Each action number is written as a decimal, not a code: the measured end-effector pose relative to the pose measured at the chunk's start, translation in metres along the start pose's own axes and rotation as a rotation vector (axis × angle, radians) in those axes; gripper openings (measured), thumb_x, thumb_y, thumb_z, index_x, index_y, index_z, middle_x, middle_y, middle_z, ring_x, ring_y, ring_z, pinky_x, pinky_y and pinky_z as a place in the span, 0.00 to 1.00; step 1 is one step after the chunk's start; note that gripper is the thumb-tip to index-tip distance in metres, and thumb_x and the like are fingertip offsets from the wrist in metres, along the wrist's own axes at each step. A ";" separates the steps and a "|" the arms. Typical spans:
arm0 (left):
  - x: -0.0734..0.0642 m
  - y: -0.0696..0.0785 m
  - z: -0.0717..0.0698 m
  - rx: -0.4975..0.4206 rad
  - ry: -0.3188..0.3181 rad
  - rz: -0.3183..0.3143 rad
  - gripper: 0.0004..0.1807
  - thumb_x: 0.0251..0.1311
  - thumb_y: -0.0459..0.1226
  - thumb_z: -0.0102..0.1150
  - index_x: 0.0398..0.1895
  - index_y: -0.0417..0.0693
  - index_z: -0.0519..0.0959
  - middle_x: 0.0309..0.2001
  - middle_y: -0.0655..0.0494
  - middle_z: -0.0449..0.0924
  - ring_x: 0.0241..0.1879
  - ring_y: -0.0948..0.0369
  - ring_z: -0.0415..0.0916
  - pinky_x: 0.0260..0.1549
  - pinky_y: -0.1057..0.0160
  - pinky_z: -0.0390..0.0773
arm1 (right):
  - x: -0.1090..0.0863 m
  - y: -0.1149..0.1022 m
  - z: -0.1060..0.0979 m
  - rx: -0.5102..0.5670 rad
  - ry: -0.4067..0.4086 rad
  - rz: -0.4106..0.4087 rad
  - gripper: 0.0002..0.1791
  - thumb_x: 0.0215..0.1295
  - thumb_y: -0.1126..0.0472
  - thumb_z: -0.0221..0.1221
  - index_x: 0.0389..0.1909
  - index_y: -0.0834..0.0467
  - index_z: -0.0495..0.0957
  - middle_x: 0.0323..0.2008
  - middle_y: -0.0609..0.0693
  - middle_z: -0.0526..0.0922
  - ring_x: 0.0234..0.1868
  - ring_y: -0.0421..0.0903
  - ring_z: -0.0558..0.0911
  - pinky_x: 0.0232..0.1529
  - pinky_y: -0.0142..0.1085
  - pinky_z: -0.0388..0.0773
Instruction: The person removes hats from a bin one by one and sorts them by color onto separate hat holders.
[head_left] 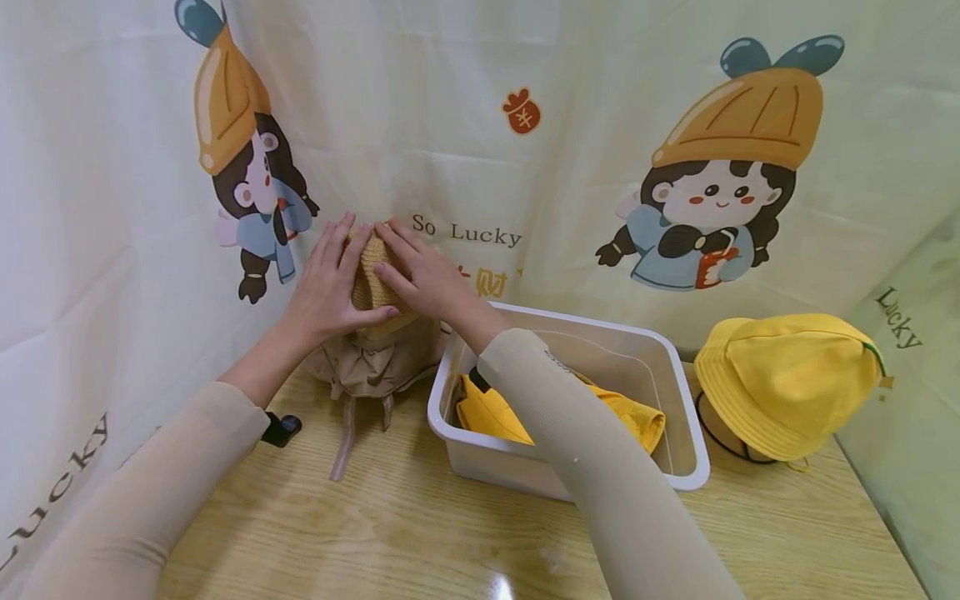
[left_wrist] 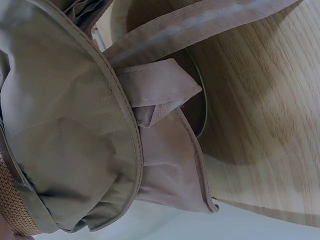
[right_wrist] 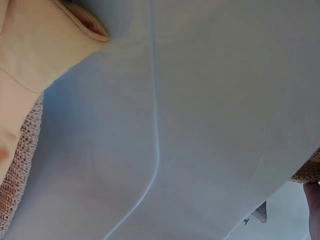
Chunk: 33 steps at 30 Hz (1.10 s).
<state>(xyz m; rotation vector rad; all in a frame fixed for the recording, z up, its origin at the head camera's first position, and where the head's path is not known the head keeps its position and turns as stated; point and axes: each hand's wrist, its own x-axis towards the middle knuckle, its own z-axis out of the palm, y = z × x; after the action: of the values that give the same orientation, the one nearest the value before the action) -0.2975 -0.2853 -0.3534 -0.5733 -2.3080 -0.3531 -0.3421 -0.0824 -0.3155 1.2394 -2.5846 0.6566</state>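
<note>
1. Light wood-grain table [head_left: 315, 533] nearest.
2. White rectangular plastic bin [head_left: 510, 477], with folded bright-yellow cloth [head_left: 491, 417] inside.
3. Yellow cloth bucket hat [head_left: 795, 383], right of the bin.
4. Khaki cloth hat [head_left: 378, 367], left of the bin, its ties hanging down in front.
5. Tan woven straw crown [head_left: 371, 279], atop the khaki hat; whether the 2 are joined, I cannot tell.
6. Left hand [head_left: 326, 283] and right hand [head_left: 431, 275] touch the crown, fingers straight, thumbs apart.
7. Cream printed curtain [head_left: 592, 192] behind.
</note>
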 end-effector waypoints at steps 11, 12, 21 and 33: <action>0.000 -0.002 0.003 -0.036 -0.028 -0.019 0.66 0.42 0.83 0.44 0.80 0.53 0.52 0.81 0.46 0.40 0.79 0.42 0.36 0.71 0.32 0.47 | 0.000 0.003 0.002 0.017 -0.048 0.054 0.35 0.77 0.35 0.38 0.80 0.36 0.42 0.80 0.40 0.42 0.78 0.48 0.56 0.73 0.47 0.61; 0.000 -0.002 0.004 -0.043 -0.037 -0.024 0.66 0.42 0.82 0.47 0.80 0.54 0.51 0.81 0.47 0.40 0.79 0.42 0.35 0.71 0.32 0.47 | 0.000 0.004 0.003 0.020 -0.051 0.057 0.35 0.77 0.35 0.37 0.80 0.36 0.42 0.80 0.40 0.42 0.78 0.48 0.56 0.74 0.46 0.60; -0.001 -0.001 0.003 -0.100 -0.061 -0.060 0.65 0.41 0.77 0.59 0.80 0.57 0.51 0.81 0.50 0.37 0.79 0.43 0.32 0.72 0.33 0.44 | -0.002 0.004 0.004 0.071 -0.074 0.066 0.34 0.77 0.36 0.36 0.80 0.35 0.40 0.81 0.43 0.44 0.78 0.47 0.55 0.75 0.45 0.58; -0.014 -0.009 0.008 -0.180 -0.075 -0.090 0.67 0.36 0.81 0.58 0.80 0.64 0.50 0.81 0.51 0.41 0.78 0.43 0.39 0.69 0.31 0.51 | -0.005 0.005 0.007 0.095 -0.085 0.080 0.36 0.76 0.35 0.39 0.80 0.36 0.41 0.81 0.43 0.43 0.77 0.48 0.58 0.73 0.45 0.62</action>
<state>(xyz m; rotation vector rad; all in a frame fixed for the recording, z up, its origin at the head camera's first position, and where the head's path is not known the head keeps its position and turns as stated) -0.2977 -0.2941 -0.3701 -0.5810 -2.3948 -0.5966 -0.3428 -0.0796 -0.3245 1.2226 -2.7133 0.7672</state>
